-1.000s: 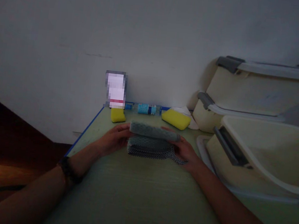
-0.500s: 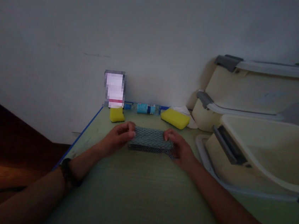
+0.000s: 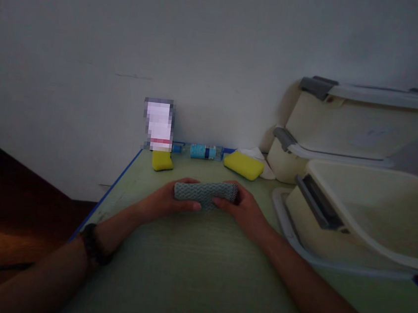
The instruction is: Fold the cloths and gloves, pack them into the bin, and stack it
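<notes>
A grey knitted cloth (image 3: 205,192), folded into a narrow roll, lies across the middle of the pale green table (image 3: 196,274). My left hand (image 3: 165,200) wraps round its left end with the thumb under and the fingers over. My right hand (image 3: 239,207) grips its right end the same way. Both hands are closed on the cloth. A dark band sits on my left wrist.
Along the back wall lie a small yellow sponge (image 3: 161,161), a water bottle (image 3: 204,151) on its side, a larger yellow sponge (image 3: 243,164) and a white rag. Cream plastic bins (image 3: 356,212) with grey latches are stacked at right. The table's blue left edge (image 3: 116,181) drops to a dark floor.
The cloth has been folded over from a wider stack into a tight narrow roll. Both hands have moved inward and closed round its ends.
</notes>
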